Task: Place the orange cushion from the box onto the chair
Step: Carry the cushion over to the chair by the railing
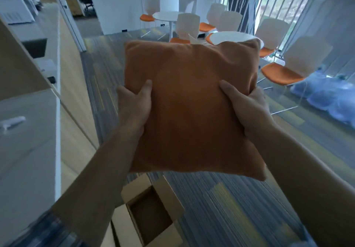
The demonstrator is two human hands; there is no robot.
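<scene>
A square orange cushion (pixel 190 104) is held up in the air in front of me, filling the middle of the view. My left hand (pixel 133 108) grips its left edge, thumb on the front face. My right hand (pixel 247 110) grips its right edge the same way. Below the cushion, on the carpet, stands an open cardboard box (pixel 153 216) with its flaps spread; its inside looks dark and bare. The nearest chair (pixel 288 68), white-backed with an orange seat, stands to the right beyond the cushion.
Wooden cabinets and a white counter (pixel 28 131) run along the left. Two round white tables (pixel 230 37) ringed by several white chairs with orange seats stand ahead. A railing (pixel 288 6) and window bound the right side. Blue plastic bags (pixel 330 100) lie on the floor at right.
</scene>
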